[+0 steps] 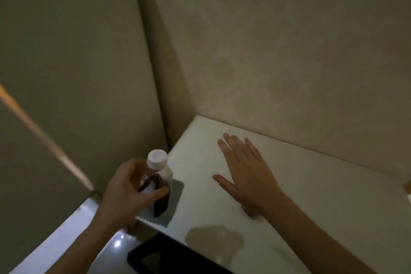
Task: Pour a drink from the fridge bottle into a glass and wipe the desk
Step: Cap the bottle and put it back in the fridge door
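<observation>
My left hand [131, 187] grips the bottle [159, 182], upright on the cloth [175, 198] at the desk's [311, 184] left edge. My right hand [246, 171] hovers, fingers spread and empty, well right of the cap [157, 159]; I cannot see a glass clearly.

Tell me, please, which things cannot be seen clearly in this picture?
- Glass: head view, almost all hidden under the right hand and wrist.
- Bottle: lower part covered by the left hand; label unreadable, blurred.
- Grey cloth: partly under the bottle and hand.
- Dark object below the desk: cut off by the bottom edge.
- Dim light: the stain on the desk is vague.
</observation>
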